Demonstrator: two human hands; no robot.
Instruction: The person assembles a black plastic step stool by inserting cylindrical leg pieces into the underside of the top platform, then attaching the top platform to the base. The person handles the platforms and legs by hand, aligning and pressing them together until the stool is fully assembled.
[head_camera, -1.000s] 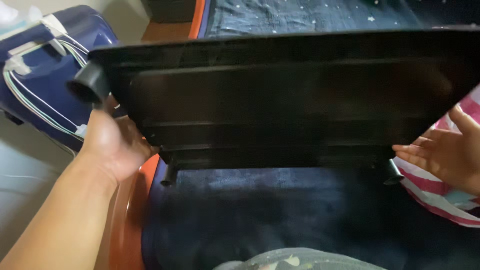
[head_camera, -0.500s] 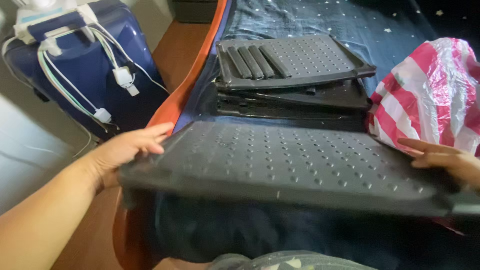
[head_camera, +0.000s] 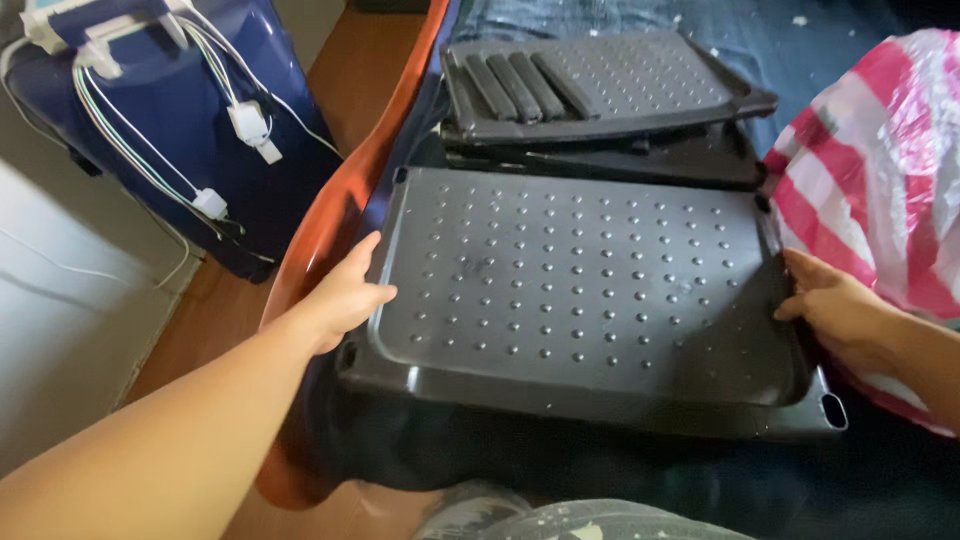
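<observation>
My left grip (head_camera: 345, 295) is hemmed by the curved orange bed rail (head_camera: 345, 200); my right grip (head_camera: 835, 310) is crowded by a red-and-white striped plastic bag (head_camera: 880, 170). Stacked dark plastic shelf panels (head_camera: 600, 90) block the far side; above the studded dark plastic panel (head_camera: 580, 280) is open.

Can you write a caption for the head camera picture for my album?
Two hands, left hand and right hand, grip the sides of a studded black tray beside a striped bag.

Head view, steeply down, close.

Dark blue bed (head_camera: 850, 20) under stacked black studded panels (head_camera: 580, 280).
</observation>
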